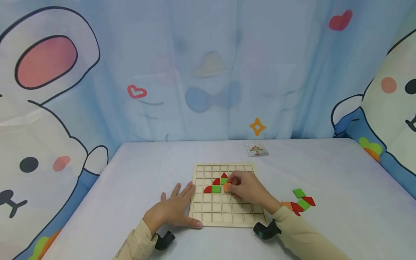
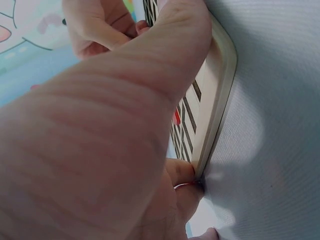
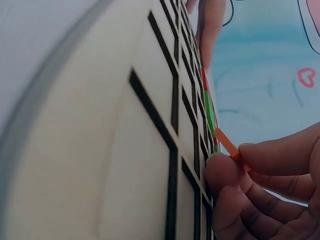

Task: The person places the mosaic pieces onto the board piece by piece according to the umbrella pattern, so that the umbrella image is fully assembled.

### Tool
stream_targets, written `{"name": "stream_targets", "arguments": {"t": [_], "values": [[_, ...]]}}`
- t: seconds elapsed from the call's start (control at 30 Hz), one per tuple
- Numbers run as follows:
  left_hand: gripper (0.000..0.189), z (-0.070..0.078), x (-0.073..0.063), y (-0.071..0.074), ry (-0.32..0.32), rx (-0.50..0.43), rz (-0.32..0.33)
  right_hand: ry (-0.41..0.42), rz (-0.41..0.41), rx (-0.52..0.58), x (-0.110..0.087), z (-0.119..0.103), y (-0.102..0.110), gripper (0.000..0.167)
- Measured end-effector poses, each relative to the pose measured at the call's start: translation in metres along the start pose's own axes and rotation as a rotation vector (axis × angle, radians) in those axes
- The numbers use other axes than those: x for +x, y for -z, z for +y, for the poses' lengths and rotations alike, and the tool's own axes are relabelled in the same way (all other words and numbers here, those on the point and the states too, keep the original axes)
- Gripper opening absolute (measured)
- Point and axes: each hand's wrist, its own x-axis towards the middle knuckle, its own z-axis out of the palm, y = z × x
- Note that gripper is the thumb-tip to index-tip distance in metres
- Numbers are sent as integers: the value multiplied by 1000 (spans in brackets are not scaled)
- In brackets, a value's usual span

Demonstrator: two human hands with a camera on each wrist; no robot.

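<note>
A wooden grid board point(image 1: 208, 213) lies on the table with red and green pieces set in several cells. My right hand point(image 1: 245, 186) pinches an orange tile point(image 1: 226, 187) between thumb and finger, over a cell beside a green square point(image 1: 216, 189). In the right wrist view the orange tile point(image 3: 227, 143) is tilted, one edge close to the grid. My left hand point(image 1: 173, 207) lies with fingers spread along the board's left edge, thumb at its near left corner. Two red rounded pieces point(image 1: 208, 189) and a red triangle point(image 1: 224, 175) sit in the grid.
Loose green tiles point(image 1: 299, 193), red pieces point(image 1: 308, 200) and an orange piece point(image 1: 287, 205) lie right of the board, near the right forearm. A small pattern card point(image 1: 256, 149) rests at the back of the white table point(image 1: 146, 162). A printed curtain hangs behind.
</note>
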Motion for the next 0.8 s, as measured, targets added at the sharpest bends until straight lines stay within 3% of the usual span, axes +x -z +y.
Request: {"name": "stream_targets", "arguments": {"t": [0.2, 0.8], "values": [[123, 0, 0, 1, 0, 0, -2, -5, 33, -77, 0, -3, -4, 7], [122, 1, -1, 1, 9, 3, -3, 15, 94, -165, -2, -7, -14, 6]]}}
